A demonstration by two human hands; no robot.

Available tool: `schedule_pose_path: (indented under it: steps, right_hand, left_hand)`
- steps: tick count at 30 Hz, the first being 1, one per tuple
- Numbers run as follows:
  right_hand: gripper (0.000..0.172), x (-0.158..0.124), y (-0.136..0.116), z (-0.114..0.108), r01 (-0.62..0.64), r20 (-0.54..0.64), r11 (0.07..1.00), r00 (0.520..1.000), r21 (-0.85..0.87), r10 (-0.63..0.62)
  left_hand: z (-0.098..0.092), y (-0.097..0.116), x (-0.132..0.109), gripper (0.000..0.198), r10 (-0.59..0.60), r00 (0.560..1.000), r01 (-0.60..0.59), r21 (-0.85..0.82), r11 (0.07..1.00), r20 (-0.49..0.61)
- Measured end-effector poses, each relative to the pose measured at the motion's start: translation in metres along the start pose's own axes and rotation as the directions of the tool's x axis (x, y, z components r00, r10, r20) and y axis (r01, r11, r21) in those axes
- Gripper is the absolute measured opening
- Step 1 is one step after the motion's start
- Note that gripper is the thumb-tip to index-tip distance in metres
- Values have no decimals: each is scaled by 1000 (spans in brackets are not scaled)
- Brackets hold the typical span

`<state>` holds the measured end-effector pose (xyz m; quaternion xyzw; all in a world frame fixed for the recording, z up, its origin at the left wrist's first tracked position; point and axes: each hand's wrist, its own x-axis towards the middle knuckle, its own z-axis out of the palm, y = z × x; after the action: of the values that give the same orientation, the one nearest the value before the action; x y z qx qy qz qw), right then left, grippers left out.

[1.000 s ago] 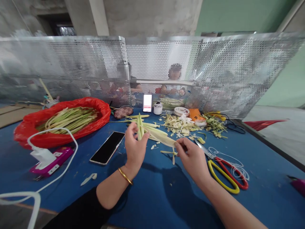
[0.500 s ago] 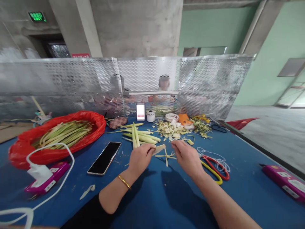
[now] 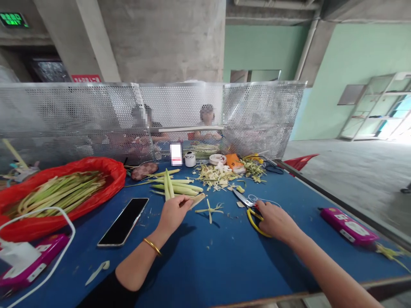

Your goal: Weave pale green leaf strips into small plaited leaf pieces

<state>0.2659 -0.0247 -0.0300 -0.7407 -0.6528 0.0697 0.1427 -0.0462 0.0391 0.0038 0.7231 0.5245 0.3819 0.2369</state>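
Note:
My left hand, with a gold bangle at its wrist, pinches a pale, flat leaf strip between thumb and fingers. Scissors with one yellow and one red handle lie on the blue table to the right, blades pointing away to the left. Over the red handle, my right hand has its fingers closed, hiding most of it. Between the hands a small cross-shaped piece of knotted leaf strips rests on the table. Long green-white leaves lie just beyond my left hand.
A red plastic bag full of leaf strips and a black phone are on the left. Leaf scraps and a tape roll lie towards the perforated screen. Purple power strips sit at both sides. People are behind the screen.
My right hand has moved right, away from the cross-shaped piece, and closed on the scissors. My left hand still holds its leaf strip. The view has turned to the right.

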Motion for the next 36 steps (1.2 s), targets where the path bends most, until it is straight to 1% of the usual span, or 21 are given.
schedule_pose_path:
  steps: [3, 5, 7, 10, 13, 15, 17, 19, 22, 24, 28, 30, 34, 36]
  right_hand:
    - [40, 11, 7, -6, -39, 45, 973, 999, 228, 29]
    - [40, 15, 12, -12, -93, 102, 908, 993, 409, 56]
    - [39, 17, 16, -19, -151, 171, 793, 983, 590, 60]
    - [43, 16, 20, -34, -187, 222, 556, 975, 810, 6]
    - [38, 13, 24, -48, -180, 206, 334, 978, 925, -43]
    - [34, 12, 25, -52, -171, 187, 223, 981, 960, -56]
    - [33, 12, 25, -53, -154, 163, 141, 985, 978, -55]
    - [37, 15, 22, -51, -125, 130, 89, 991, 988, -46]
    - [41, 27, 10, -45, -81, 83, 70, 996, 994, -30]
    - [41, 39, -2, -39, -70, 73, 99, 997, 993, -31]
    - [48, 59, -26, -26, -51, 68, 236, 996, 970, -61]
    - [49, 64, -33, -20, -37, 67, 303, 994, 952, -89]
    - [48, 69, -32, -10, -33, 101, 416, 984, 909, -143]
    - [49, 71, -28, -5, -36, 126, 459, 978, 888, -166]
  left_hand:
    - [-1, -2, 3, 25, -23, 1000, 22, -11, 1000, -15]
    - [-1, -4, 5, 26, -38, 999, 38, -20, 999, -22]
    - [0, -5, 8, 26, -56, 998, 55, -33, 998, -22]
    - [1, -5, 12, 28, -84, 996, 83, -57, 995, -22]
    - [2, -1, 14, 30, -102, 995, 100, -79, 992, -17]
    - [2, 3, 15, 29, -105, 994, 103, -92, 990, -10]
    - [3, 7, 18, 29, -100, 995, 100, -103, 990, 0]
    - [5, 12, 23, 28, -88, 996, 89, -110, 990, 14]
    - [15, 21, 39, 26, -61, 997, 65, -104, 992, 37]
    - [26, 27, 53, 27, -45, 998, 48, -89, 995, 40]
    - [49, 32, 83, 31, -33, 999, 35, -63, 997, 41]
    - [59, 32, 97, 31, -43, 999, 43, -47, 998, 14]
    - [72, 28, 114, 30, -79, 996, 78, -21, 997, -42]
    - [78, 27, 118, 29, -93, 995, 93, -10, 996, -35]
